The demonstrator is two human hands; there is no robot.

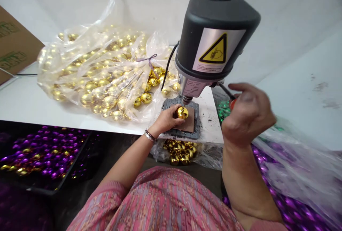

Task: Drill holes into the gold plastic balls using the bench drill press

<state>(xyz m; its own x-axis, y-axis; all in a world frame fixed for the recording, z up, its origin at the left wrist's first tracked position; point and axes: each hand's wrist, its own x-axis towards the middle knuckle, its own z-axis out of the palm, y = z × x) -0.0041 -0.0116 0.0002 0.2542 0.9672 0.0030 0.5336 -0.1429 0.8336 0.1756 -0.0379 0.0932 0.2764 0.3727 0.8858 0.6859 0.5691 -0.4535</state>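
Note:
A bench drill press (217,38) with a dark motor cover stands on the white table. Under its chuck (187,98), my left hand (169,117) pinches a shiny gold ball (183,113) between thumb and fingers. The ball sits over a brown board (188,122) on the grey drill base (197,117). The thin bit meets the top of the ball; how deep it goes I cannot tell. My right hand (247,113) is closed round the red-tipped feed lever (226,91) at the machine's right side.
A large clear bag of gold balls (98,78) lies on the table (77,115), several spilling from its mouth. Below the front edge hangs another bag of gold balls (180,151). Purple balls fill a black bin (50,152) at left; more purple ones (294,206) lie lower right. Dark shavings surround the base.

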